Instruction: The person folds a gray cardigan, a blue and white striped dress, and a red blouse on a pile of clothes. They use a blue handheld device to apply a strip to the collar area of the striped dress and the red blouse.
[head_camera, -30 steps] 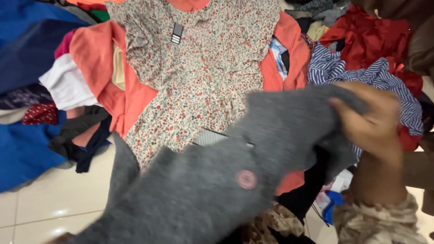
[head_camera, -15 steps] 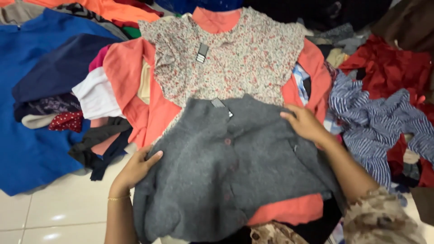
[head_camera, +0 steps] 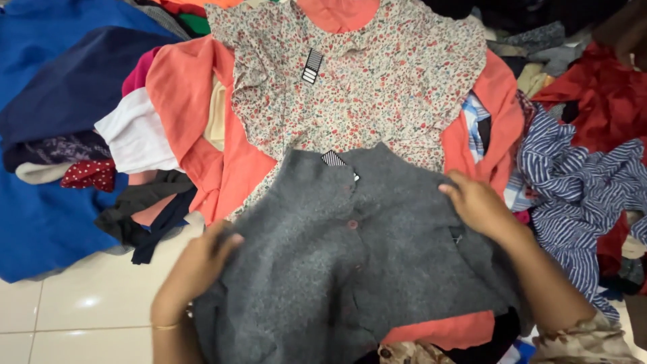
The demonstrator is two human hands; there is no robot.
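a striped black-and-white label (head_camera: pixel 313 66) lies on the floral garment (head_camera: pixel 377 87), another label (head_camera: pixel 335 160) at the grey garment's (head_camera: pixel 350 269) collar

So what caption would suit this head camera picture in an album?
Both hands, left hand and right hand, flat on a grey buttoned garment laid over a floral top.

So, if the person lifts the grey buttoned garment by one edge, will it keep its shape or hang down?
The grey garment would probably hang limp: it already wrinkles under the left hand and right hand. Its fuzzy, thick-looking knit suggests some weight and little slipping. It lies flat on the floral top, so rolling seems unlikely.
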